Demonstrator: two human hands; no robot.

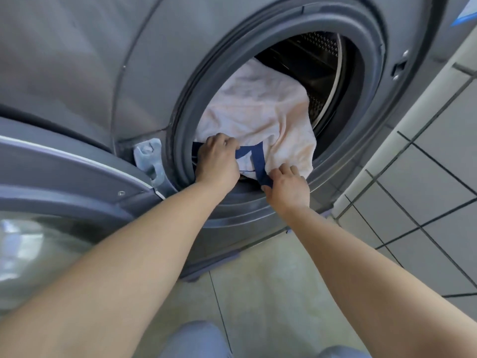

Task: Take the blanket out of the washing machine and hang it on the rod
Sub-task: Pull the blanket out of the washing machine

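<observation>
Both bare arms reach forward and down from the lower edge of the view to the mouth of the grey washer (pixel 180 55). The left hand (pixel 219 161) sits at the lower left of the opening, back of the hand up, fingers curled over and gripping the blanket's (pixel 258 107) dark blue trim (pixel 258 157) where it meets the rubber seal (pixel 178 140). The right hand (pixel 287 186) is just beside it, lower and to the right, wrist bent slightly upward — its thumb and fingers pinch the end of the same blue trim, with the other fingertips resting against the pale cloth.

The blanket is pale pink-white and crumpled. Most of it fills the lower left of the opening and hangs over the seal at the bottom edge — the rest runs back into the perforated steel drum (pixel 320 55), whose upper right part shows bare.

The door (pixel 64 182) stands swung open at the left, its hinge (pixel 151 158) near the left hand. A tiled wall (pixel 426 164) rises at the right and a pale floor (pixel 271 293) lies below. The person's knees in light blue cloth show at the bottom edge.
</observation>
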